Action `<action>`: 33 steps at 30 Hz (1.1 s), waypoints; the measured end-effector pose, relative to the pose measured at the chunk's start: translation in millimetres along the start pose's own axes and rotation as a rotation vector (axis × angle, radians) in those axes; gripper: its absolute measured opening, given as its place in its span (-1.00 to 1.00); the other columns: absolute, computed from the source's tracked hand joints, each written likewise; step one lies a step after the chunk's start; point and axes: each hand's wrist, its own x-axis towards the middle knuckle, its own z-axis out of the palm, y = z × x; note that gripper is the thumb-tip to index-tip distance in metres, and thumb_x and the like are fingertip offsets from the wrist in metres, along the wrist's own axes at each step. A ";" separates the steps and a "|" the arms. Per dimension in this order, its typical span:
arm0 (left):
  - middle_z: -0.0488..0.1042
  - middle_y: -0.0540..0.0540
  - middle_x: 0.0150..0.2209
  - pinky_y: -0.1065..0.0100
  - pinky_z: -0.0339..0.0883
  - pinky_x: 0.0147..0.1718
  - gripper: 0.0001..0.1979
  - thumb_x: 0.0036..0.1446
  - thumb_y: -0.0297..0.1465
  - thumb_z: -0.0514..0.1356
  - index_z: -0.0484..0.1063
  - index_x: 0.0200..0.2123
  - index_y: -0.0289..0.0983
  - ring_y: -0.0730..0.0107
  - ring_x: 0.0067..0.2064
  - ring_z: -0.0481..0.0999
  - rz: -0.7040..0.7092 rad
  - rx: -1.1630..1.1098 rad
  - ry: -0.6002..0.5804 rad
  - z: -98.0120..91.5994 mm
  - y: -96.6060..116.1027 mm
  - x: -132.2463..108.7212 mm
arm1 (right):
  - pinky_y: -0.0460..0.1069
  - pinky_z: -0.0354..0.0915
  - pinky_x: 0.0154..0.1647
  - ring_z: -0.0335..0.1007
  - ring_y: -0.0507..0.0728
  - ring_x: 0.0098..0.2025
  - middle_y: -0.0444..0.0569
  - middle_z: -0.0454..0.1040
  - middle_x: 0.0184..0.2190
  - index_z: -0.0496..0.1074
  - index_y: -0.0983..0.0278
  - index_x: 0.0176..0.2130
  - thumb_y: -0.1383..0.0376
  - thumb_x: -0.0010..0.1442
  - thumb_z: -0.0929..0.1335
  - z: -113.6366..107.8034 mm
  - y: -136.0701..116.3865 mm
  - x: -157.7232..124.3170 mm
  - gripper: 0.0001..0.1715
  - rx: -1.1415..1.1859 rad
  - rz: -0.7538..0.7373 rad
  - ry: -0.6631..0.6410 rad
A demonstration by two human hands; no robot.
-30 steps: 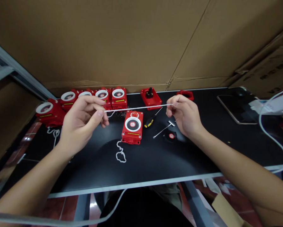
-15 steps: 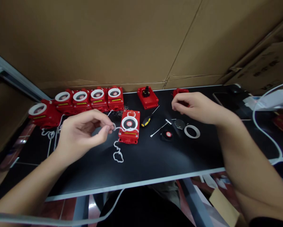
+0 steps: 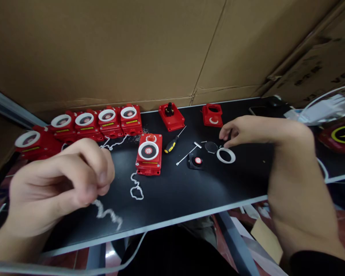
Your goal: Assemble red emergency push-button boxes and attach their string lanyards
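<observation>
My left hand is low at the left, blurred, its fingers pinched on a white cord that trails down over the black table. My right hand reaches out over a white ring and a dark round disc; its fingers are apart and hold nothing. A red box with a white-ringed round face lies between the hands. Another curled piece of white cord lies just in front of that box.
Several matching red boxes line the back left. A yellow-black screwdriver, a thin T-handle tool, a black part with red centre, a red base and a red cover lie mid-table. Cardboard walls stand behind.
The cord was stretched taut between both hands; my right hand let go and moved to the white ring. My left hand drew the cord down toward the near left edge.
</observation>
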 end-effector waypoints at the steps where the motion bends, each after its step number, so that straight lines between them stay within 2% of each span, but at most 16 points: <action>1: 0.45 -0.12 -0.30 0.21 0.45 -0.43 -0.79 0.40 -0.45 0.42 0.57 -0.33 -0.30 0.32 -0.34 0.52 -0.028 0.054 -0.056 -1.5 0.2 1.1 | 0.09 0.48 -0.05 0.68 0.29 -0.08 0.04 0.75 -0.11 0.70 0.25 -0.04 0.04 0.07 0.58 1.5 0.3 0.0 -0.48 0.006 0.009 -0.009; 3: 0.52 -0.14 -0.21 0.23 0.52 -0.31 -0.88 0.46 -0.49 0.36 0.61 -0.23 -0.27 0.30 -0.24 0.58 -0.099 0.137 -0.217 -4.1 -2.2 4.3 | 0.07 0.47 -0.07 0.67 0.28 -0.09 0.01 0.74 -0.13 0.70 0.25 -0.08 0.07 -0.01 0.61 5.0 -0.7 1.3 -0.48 0.003 0.029 -0.038; 5: 0.59 -0.09 -0.20 0.29 0.54 -0.22 -0.88 0.53 -0.50 0.30 0.61 -0.14 -0.23 0.34 -0.19 0.61 -0.179 0.118 -0.351 -4.9 -7.2 6.8 | 0.04 0.42 -0.15 0.65 0.25 -0.15 -0.02 0.73 -0.22 0.70 0.24 -0.16 0.18 0.00 0.58 7.5 -2.4 3.0 -0.63 -0.039 0.078 -0.068; 7: 0.62 -0.05 -0.20 0.35 0.53 -0.15 -0.87 0.56 -0.51 0.27 0.59 -0.11 -0.21 0.40 -0.17 0.63 -0.263 0.053 -0.420 -3.4 -12.9 7.1 | 0.03 0.36 -0.21 0.61 0.22 -0.21 -0.04 0.69 -0.31 0.69 0.23 -0.25 0.30 0.02 0.52 7.7 -2.1 4.3 -0.79 -0.099 0.139 -0.066; 10: 0.65 -0.03 -0.18 0.43 0.53 -0.08 -0.85 0.56 -0.54 0.26 0.60 -0.09 -0.22 0.46 -0.14 0.64 -0.342 0.037 -0.465 0.7 -18.9 5.7 | 0.03 0.34 -0.20 0.57 0.20 -0.23 -0.02 0.67 -0.33 0.67 0.26 -0.30 0.43 0.02 0.48 3.7 6.3 5.2 -0.82 -0.132 0.203 -0.026; 13: 0.66 -0.01 -0.20 0.49 0.53 -0.10 -0.85 0.52 -0.57 0.29 0.62 -0.10 -0.23 0.50 -0.17 0.65 -0.333 0.103 -0.484 4.1 -22.6 5.6 | 0.03 0.34 -0.16 0.55 0.19 -0.21 0.04 0.68 -0.29 0.68 0.31 -0.24 0.48 0.10 0.45 -1.1 21.9 6.9 -0.79 -0.128 0.256 0.015; 17: 0.65 0.01 -0.22 0.55 0.51 -0.16 -0.87 0.46 -0.57 0.31 0.61 -0.14 -0.23 0.53 -0.22 0.64 -0.316 0.198 -0.470 8.4 -29.2 6.1 | -0.01 0.35 -0.09 0.56 0.14 -0.16 0.07 0.70 -0.18 0.69 0.36 -0.06 0.49 0.24 0.43 -4.6 38.8 9.9 -0.71 -0.100 0.286 0.069; 20: 0.62 -0.02 -0.25 0.51 0.51 -0.19 -0.90 0.44 -0.54 0.30 0.58 -0.18 -0.27 0.50 -0.26 0.60 -0.332 0.229 -0.436 11.8 -34.1 4.3 | -0.02 0.32 -0.08 0.55 0.12 -0.13 0.06 0.70 -0.10 0.69 0.34 0.03 0.47 0.28 0.42 -6.1 39.6 9.8 -0.64 -0.111 0.267 0.134; 22: 0.61 -0.05 -0.27 0.48 0.52 -0.22 -0.92 0.42 -0.53 0.30 0.57 -0.20 -0.29 0.47 -0.27 0.59 -0.341 0.232 -0.411 13.7 -36.1 3.2 | -0.02 0.30 -0.09 0.55 0.12 -0.13 0.02 0.71 -0.10 0.70 0.30 0.04 0.39 0.32 0.43 -6.2 34.0 8.7 -0.67 -0.112 0.227 0.152; 25: 0.61 -0.07 -0.30 0.47 0.52 -0.24 -0.92 0.39 -0.53 0.30 0.57 -0.23 -0.30 0.45 -0.29 0.59 -0.331 0.236 -0.398 15.5 -36.8 3.2 | 0.00 0.30 -0.14 0.55 0.15 -0.18 -0.04 0.71 -0.20 0.71 0.27 0.00 0.24 0.31 0.50 -4.6 19.7 8.2 -0.71 -0.097 0.158 0.077; 30: 0.61 -0.03 -0.31 0.53 0.52 -0.26 -0.92 0.34 -0.55 0.31 0.57 -0.23 -0.28 0.50 -0.31 0.59 -0.329 0.232 -0.414 16.5 -36.6 2.6 | 0.04 0.29 -0.23 0.50 0.16 -0.30 -0.06 0.66 -0.34 0.72 0.23 -0.21 0.25 0.18 0.53 -1.3 -1.9 10.6 -0.85 -0.143 0.109 0.027; 33: 0.60 0.02 -0.30 0.57 0.49 -0.24 -0.89 0.33 -0.58 0.31 0.57 -0.23 -0.27 0.55 -0.30 0.58 -0.332 0.231 -0.446 16.5 -38.6 -1.1 | 0.03 0.28 -0.21 0.49 0.15 -0.30 -0.07 0.65 -0.36 0.71 0.22 -0.25 0.25 0.16 0.51 -0.2 -6.9 10.5 -0.87 -0.156 0.098 0.028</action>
